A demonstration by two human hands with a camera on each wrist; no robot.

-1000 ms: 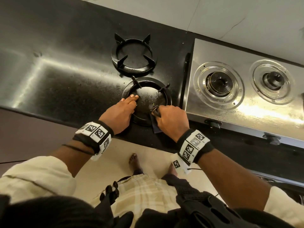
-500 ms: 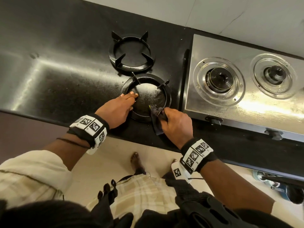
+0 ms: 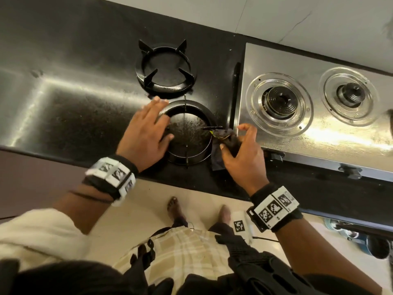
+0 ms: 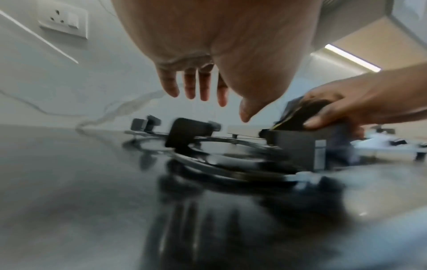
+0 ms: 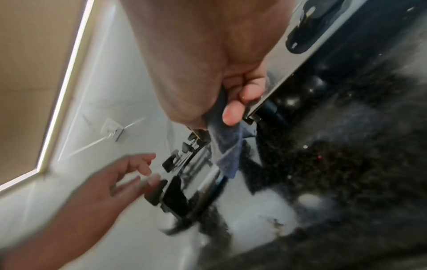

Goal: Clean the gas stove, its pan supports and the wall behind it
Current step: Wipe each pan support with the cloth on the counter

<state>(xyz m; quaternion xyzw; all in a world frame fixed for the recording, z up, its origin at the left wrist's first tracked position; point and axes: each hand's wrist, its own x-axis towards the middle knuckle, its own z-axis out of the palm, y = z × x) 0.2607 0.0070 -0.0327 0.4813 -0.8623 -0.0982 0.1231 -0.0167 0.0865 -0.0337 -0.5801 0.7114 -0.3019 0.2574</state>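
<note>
Two black pan supports lie on the dark counter: a far one (image 3: pixel 164 69) and a near one (image 3: pixel 187 135). My left hand (image 3: pixel 148 126) hovers over the near support's left rim, fingers straight and spread, holding nothing; the left wrist view shows its fingers (image 4: pixel 203 87) above the ring (image 4: pixel 231 151). My right hand (image 3: pixel 231 137) grips a dark cloth (image 3: pixel 225 141) against the support's right prong. In the right wrist view its fingers curl round the cloth (image 5: pixel 227 146). The steel gas stove (image 3: pixel 319 133) with two bare burners stands to the right, below the white wall (image 3: pixel 297 18).
The glossy black counter (image 3: pixel 74 92) stretches away to the left. A wall socket (image 4: pixel 63 23) sits on the marbled wall. The stove's knobs (image 3: pixel 274 155) jut out at its front, close to my right hand. Below the counter edge are the floor and my feet.
My left hand has lifted off the near support's rim and spread its fingers. The right hand has carried the cloth from the near rim to the right prong. The support looks slightly turned.
</note>
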